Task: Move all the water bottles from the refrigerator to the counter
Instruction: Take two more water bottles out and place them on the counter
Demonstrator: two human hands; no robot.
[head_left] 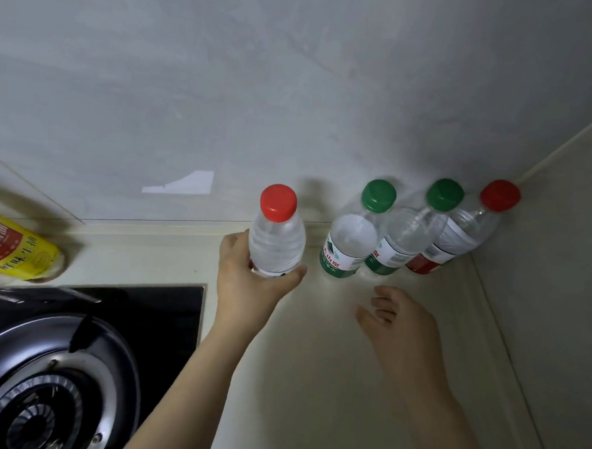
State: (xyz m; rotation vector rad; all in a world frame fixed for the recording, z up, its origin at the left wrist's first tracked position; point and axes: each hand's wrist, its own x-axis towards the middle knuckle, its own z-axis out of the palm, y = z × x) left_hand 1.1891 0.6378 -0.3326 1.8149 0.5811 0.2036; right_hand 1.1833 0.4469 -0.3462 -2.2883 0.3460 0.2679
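Left hand [253,278] wraps the red-capped bottle [277,239], upright, over the far bench [312,360] | right hand [399,322] spread, empty, nearer | row of three bottles [401,239] stands far right, cornered | I judge: set it flat beside the row's left end, away from the stove [88,338].

stove [89,355] left on counter [313,378] | bottle row [401,239] in back-right corner | fourth bottle [277,246] just left of row | oil bottle [18,252] behind stove

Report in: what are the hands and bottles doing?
Left hand grips red-capped bottle at counter. Right hand open, empty. Row of three bottles beside it, along wall.
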